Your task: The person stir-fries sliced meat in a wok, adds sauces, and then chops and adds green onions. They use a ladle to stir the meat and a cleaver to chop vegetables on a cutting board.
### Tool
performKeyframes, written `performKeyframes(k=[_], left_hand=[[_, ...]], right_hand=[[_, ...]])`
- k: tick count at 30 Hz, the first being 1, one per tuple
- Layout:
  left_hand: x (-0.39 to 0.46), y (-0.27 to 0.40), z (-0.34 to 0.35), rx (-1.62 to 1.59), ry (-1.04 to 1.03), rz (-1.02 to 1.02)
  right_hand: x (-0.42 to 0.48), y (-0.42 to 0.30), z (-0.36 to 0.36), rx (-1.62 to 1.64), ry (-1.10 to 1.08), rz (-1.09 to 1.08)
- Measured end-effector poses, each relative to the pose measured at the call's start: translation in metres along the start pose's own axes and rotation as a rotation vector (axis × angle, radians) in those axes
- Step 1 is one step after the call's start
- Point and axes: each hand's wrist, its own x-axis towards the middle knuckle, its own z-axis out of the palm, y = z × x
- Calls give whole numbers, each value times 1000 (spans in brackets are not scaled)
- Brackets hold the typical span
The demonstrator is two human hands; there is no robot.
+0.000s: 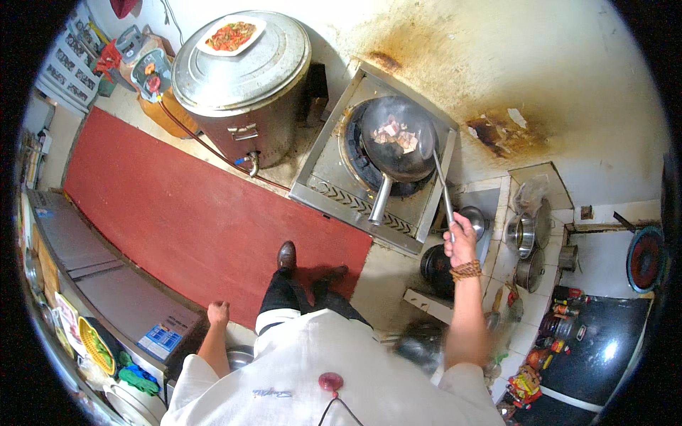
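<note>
My right hand (461,239) grips the end of a long-handled metal wok ladle (443,186). The ladle's bowl rests at the right inside edge of a dark wok (391,162). Pieces of pale pinkish meat (395,134) lie in the wok, with light steam over them. The wok sits tilted on a round burner in a steel stove (325,170), and its metal handle (380,200) points back towards me, untouched. My left hand (218,313) hangs low at my side near a grey-topped counter (133,290), fingers curled, with nothing visible in it.
A large lidded steel drum (240,128) with a tap stands left of the stove; a plate of cooked food (232,35) rests on its lid. A hose (197,136) runs from a gas cylinder (152,72). Pots (521,234) and bottles (554,325) line the right side. Red matting (186,202) covers the floor.
</note>
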Motion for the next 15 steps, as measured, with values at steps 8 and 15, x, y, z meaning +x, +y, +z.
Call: performKeyframes(k=[8, 15], left_hand=[[-20, 44, -40, -362, -266, -333], [12, 82, -38, -484, -279, -279]], right_hand=[[15, 52, 73, 415, -115, 31], [-39, 35, 78, 219, -173, 9]])
